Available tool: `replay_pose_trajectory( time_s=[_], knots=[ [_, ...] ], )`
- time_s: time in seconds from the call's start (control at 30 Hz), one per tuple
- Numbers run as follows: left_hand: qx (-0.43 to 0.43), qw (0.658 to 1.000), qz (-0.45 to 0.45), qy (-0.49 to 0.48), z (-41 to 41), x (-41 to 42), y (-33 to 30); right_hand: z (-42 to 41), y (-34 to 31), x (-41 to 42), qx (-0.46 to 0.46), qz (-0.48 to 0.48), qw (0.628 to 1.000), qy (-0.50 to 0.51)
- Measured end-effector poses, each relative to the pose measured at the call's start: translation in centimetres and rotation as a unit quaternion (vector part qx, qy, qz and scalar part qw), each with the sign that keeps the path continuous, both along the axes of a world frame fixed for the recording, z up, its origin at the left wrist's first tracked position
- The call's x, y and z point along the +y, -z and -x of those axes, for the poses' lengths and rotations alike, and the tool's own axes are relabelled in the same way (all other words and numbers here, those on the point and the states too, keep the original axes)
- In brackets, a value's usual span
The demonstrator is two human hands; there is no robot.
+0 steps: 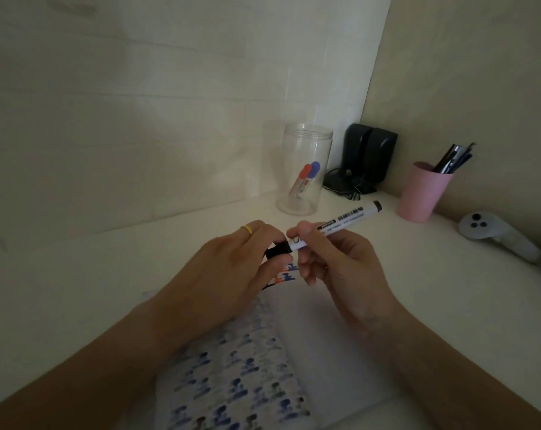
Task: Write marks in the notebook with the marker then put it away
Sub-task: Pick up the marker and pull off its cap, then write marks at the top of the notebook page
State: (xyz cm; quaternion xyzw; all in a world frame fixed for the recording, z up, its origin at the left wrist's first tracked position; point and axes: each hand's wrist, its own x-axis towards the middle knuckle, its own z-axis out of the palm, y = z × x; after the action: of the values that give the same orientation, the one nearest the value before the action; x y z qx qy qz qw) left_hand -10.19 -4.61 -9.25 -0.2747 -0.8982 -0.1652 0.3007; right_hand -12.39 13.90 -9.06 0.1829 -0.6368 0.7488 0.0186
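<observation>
A white marker [343,221] with black ends is held level above the open notebook [331,346]. My right hand [331,252] grips its barrel. My left hand [241,259], with a yellow ring on one finger, pinches the black cap [278,250] at the marker's left end. The cap sits on or against the marker; I cannot tell which. The notebook's left page is covered with blue and dark marks, and a few orange and blue marks show just under my hands. The right page looks blank.
A clear jar [304,169] holding a red and a blue marker stands at the back. Two black speakers [368,156] with cables fill the corner. A pink cup [422,191] of pens and a white controller [498,232] lie at the right on the white desk [76,290].
</observation>
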Motion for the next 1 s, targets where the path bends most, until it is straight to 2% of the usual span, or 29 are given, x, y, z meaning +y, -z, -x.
replay_pose_trajectory(
  time_s=[0.1,0.2,0.23,0.27,0.33,0.37,0.4,0.43,0.47,0.5,0.53,0.6,0.7,0.8,1.0],
  knots=[
    [-0.063,0.996,-0.030,0.047,-0.5,0.2,-0.1,-0.2,-0.5,0.4,0.010,0.001,1.000,-0.013],
    [-0.181,0.969,-0.122,0.112,-1.1,1.0,-0.6,-0.5,-0.5,0.4,0.006,0.002,0.999,-0.033],
    [-0.237,0.949,-0.164,0.127,-1.1,1.2,-0.9,-0.5,-0.7,0.3,0.002,0.009,0.999,-0.043],
    [-0.306,0.913,-0.224,0.149,-1.1,1.4,-1.2,-0.5,-0.9,0.3,-0.006,0.021,0.998,-0.053],
    [-0.415,0.813,-0.357,0.199,-1.2,0.7,-1.7,0.1,-1.3,1.3,-0.044,0.077,0.995,-0.038],
    [-0.432,0.785,-0.394,0.206,-1.2,-0.1,-1.8,0.6,-1.7,2.3,-0.065,0.112,0.991,-0.013],
    [-0.403,0.805,-0.392,0.187,-1.3,-1.0,-1.7,1.0,-1.9,3.6,-0.079,0.129,0.988,0.026],
    [-0.335,0.863,-0.347,0.151,-1.3,-2.0,-1.3,1.4,-1.8,4.6,-0.081,0.121,0.987,0.064],
    [-0.236,0.931,-0.264,0.094,-1.2,-2.7,-0.8,1.7,-1.7,4.9,-0.077,0.096,0.989,0.084],
    [-0.149,0.973,-0.168,0.045,-0.9,-3.1,-0.3,1.8,-1.4,4.8,-0.075,0.066,0.991,0.089],
    [-0.097,0.991,-0.091,0.018,-0.4,-3.1,0.1,2.0,-1.1,4.4,-0.078,0.041,0.992,0.084],
    [-0.083,0.996,-0.002,0.012,0.3,-2.9,0.5,2.2,-0.9,3.0,-0.097,0.002,0.993,0.066],
    [-0.123,0.990,0.064,0.026,1.2,-2.9,0.9,2.7,-1.2,2.0,-0.116,-0.072,0.989,0.059],
    [-0.141,0.986,0.070,0.049,1.2,-3.4,1.3,3.4,-0.6,2.2,-0.094,-0.141,0.984,0.059],
    [-0.133,0.988,0.047,0.068,2.1,-3.5,1.9,3.0,1.5,2.9,-0.030,-0.171,0.983,0.060]
  ],
)
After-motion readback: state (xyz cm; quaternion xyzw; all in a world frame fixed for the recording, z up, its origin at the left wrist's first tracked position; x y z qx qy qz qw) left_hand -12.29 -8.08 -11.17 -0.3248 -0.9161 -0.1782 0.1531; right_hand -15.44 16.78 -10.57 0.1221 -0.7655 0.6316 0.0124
